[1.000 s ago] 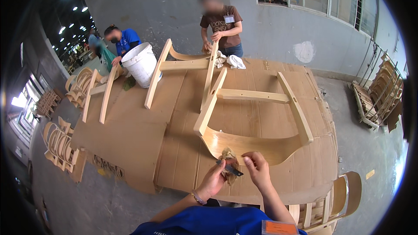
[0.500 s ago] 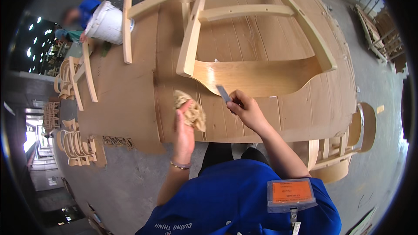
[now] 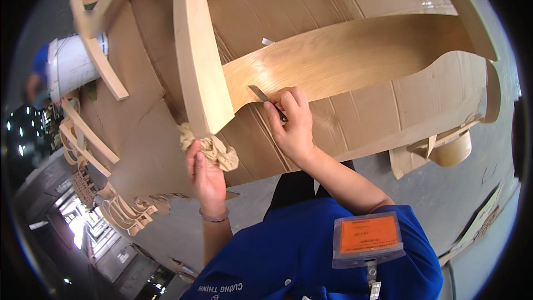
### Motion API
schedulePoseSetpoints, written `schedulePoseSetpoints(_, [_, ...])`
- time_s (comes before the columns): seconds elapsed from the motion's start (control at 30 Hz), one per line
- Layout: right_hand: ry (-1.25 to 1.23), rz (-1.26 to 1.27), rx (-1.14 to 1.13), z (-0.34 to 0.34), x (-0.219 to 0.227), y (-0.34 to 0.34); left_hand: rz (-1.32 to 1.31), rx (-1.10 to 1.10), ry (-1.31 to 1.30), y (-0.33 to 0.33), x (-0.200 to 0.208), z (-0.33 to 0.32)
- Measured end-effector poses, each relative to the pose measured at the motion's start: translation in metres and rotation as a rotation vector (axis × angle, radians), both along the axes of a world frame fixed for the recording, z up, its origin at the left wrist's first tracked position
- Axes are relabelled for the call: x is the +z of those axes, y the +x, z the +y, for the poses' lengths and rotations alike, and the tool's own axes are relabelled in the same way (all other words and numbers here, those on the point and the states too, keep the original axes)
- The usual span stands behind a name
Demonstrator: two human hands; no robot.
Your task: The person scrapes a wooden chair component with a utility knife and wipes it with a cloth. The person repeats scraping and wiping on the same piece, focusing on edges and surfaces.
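A pale wooden chair frame with a curved backrest panel lies on a cardboard-covered table. My right hand pinches a flat grey metal blade, whose tip reaches over the panel's left end; whether it touches the wood I cannot tell. In my left hand is a crumpled beige cloth, just below the lower end of the frame's thick left leg. A small white scrap shows at the panel's upper edge.
Another wooden frame lies at the left, beside a white bucket next to a person in blue. More curved chair parts stand on the floor at lower left. Another wooden piece stands beyond the table's right edge.
My view has moved closer and tilted over the chair frame. The blade has come from below the panel's edge to over its left end. The cloth now sits by the left leg's end.
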State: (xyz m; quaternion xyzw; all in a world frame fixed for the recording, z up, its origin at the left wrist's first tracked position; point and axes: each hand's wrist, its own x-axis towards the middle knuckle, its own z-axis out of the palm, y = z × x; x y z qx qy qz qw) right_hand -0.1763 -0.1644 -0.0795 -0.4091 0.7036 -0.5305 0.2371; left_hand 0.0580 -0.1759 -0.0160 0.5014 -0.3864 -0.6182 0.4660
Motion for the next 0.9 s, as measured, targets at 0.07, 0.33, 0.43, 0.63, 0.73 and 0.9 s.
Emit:
schedulePoseSetpoints(0.07, [0.030, -0.111, -0.052, -0.003, 0.000, 0.008, 0.013, -0.018, 0.014, 0.010, -0.003, -0.021])
schedulePoseSetpoints(0.33, [0.064, -0.215, -0.052, -0.012, -0.002, 0.025, -0.045, -0.134, 0.070, 0.025, -0.017, -0.073])
schedulePoseSetpoints(0.43, [0.050, -0.216, -0.039, -0.005, -0.002, 0.021, -0.034, -0.067, 0.097, 0.023, -0.022, -0.077])
schedulePoseSetpoints(0.63, [0.005, -0.386, -0.046, 0.002, -0.005, 0.024, -0.036, -0.036, 0.119, 0.019, -0.024, -0.082])
schedulePoseSetpoints(0.73, [0.039, -0.414, -0.045, -0.001, -0.006, 0.025, -0.022, -0.064, 0.095, 0.021, -0.024, -0.088])
schedulePoseSetpoints(0.9, [-0.052, -0.195, -0.124, -0.002, -0.007, 0.023, -0.026, -0.098, 0.076, 0.022, -0.026, -0.095])
